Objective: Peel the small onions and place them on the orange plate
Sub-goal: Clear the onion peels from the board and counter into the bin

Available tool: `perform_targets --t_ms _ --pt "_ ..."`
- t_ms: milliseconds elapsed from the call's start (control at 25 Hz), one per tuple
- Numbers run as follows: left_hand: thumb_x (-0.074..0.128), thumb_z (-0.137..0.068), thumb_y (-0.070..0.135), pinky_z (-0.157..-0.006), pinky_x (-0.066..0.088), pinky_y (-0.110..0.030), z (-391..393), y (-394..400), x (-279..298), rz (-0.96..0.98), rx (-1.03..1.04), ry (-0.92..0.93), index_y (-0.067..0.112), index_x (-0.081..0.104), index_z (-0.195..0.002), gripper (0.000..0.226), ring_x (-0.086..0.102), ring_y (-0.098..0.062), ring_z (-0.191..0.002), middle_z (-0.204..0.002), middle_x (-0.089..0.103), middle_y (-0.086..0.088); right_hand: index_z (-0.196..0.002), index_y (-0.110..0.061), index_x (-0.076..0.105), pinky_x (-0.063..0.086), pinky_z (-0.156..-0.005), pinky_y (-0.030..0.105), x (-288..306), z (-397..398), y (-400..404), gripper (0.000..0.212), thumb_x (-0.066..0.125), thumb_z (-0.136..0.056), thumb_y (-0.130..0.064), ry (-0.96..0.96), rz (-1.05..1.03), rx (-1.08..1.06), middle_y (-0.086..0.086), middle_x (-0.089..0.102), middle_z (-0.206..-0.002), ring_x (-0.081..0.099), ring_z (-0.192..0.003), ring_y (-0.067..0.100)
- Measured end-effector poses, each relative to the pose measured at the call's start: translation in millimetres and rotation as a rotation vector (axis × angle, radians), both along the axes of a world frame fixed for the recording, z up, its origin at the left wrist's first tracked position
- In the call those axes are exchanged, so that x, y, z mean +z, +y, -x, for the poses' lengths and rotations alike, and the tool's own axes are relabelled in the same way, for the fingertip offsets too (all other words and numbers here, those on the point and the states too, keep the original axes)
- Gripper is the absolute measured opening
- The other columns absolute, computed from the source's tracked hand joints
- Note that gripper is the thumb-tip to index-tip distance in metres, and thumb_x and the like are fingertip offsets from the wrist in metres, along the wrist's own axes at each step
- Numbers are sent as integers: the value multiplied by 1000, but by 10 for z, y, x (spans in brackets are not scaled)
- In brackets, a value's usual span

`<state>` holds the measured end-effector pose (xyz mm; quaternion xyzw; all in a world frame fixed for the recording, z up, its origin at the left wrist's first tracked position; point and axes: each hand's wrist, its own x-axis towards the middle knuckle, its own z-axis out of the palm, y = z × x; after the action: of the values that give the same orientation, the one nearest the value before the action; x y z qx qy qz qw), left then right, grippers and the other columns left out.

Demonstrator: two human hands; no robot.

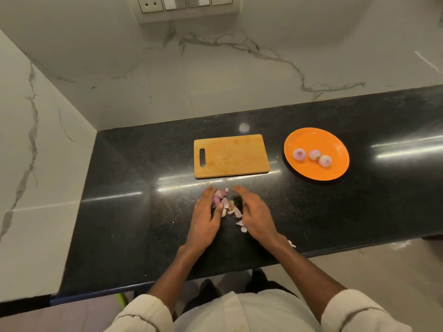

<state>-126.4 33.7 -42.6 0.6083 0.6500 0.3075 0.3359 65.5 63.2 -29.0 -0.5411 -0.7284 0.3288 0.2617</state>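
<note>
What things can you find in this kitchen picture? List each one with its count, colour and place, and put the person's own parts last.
orange plate: one, orange, on the counter right of the board
peeled onions: three, pale pink, lying on the plate
cutting board: one, light wood, bare, mid counter behind the hands
onion skins: a loose heap, pink and white, on the counter between the hands, a few more by the right wrist
counter: one, black, glossy
marble wall: white with grey veins, behind and to the left
switch panel: one, white, top of the wall
left hand: fingers straight, flat beside the skins
right hand: fingers relaxed, cupped beside the skins
sleeves: two, white, bottom edge
</note>
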Motion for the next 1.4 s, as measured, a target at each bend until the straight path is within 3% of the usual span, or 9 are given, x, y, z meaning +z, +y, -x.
perform_targets --t_ms 120,280,520,640,760,840,1000,1240,1400 --pt "42 -109 50 -131 16 -46 60 115 -72 43 11 173 19 27 -165 66 11 -15 -162 -175 18 0 -156 -19 46 38 -120 48 -38 -239 -239 53 47 -104 -8 -87 -87 -304 0 50 -158 41 -148 16" --pt "37 -111 49 -132 12 -47 34 223 -82 33 -39 243 16 25 -166 65 9 -16 -162 -175 16 -3 -158 -15 39 22 -128 53 -196 -316 -552 48 36 -112 -30 -288 -25 -572 3 35 -168 26 -158 19" --pt "53 -108 35 -126 30 -51 -18 36 -61 8 -167 26 28 35 -161 56 28 -13 -157 -168 35 7 -157 -16 44 35 -123 46 -194 96 -422 48 44 -109 -16 -92 7 -402 1 45 -163 35 -153 17" --pt "59 -106 30 -129 24 -46 -2 -69 -41 -15 -167 21 25 35 -162 60 17 -7 -159 -171 28 8 -148 -12 56 44 -117 44 -12 161 -349 50 50 -100 1 -4 -102 -312 4 57 -151 49 -143 16" --pt "61 -104 39 -128 23 -43 113 -70 -19 -6 -169 75 29 29 -164 68 16 -8 -159 -173 20 11 -138 -15 64 51 -109 40 213 -122 -416 44 58 -98 1 23 -179 -434 2 63 -138 56 -130 14" --pt "65 -101 45 -127 23 -42 174 -57 -14 -2 -207 147 27 25 -165 77 18 -12 -159 -174 18 8 -137 -18 64 53 -103 41 308 -425 -510 42 73 -96 -19 -82 -34 -489 1 58 -134 55 -122 16" --pt "72 -87 64 -120 35 -48 165 -18 4 -14 -191 474 17 27 -164 100 32 -30 -149 -165 31 -9 -151 -16 44 48 -109 42 381 -565 -641 87 91 -80 -33 -311 535 -452 6 39 -149 54 -131 27" --pt "94 -71 45 -100 54 -42 21 208 144 142 -214 352 16 33 -159 111 54 -27 -123 -144 40 -6 -139 -10 50 52 -93 31 380 -66 -459 53 77 -93 -13 -374 387 -522 10 49 -139 64 -116 26" --pt "98 -69 29 -100 53 -40 76 312 203 183 -239 223 17 37 -157 108 54 -26 -123 -144 36 -3 -144 -15 53 51 -102 34 329 180 -306 50 71 -97 -11 -251 340 -376 6 48 -140 60 -119 23"
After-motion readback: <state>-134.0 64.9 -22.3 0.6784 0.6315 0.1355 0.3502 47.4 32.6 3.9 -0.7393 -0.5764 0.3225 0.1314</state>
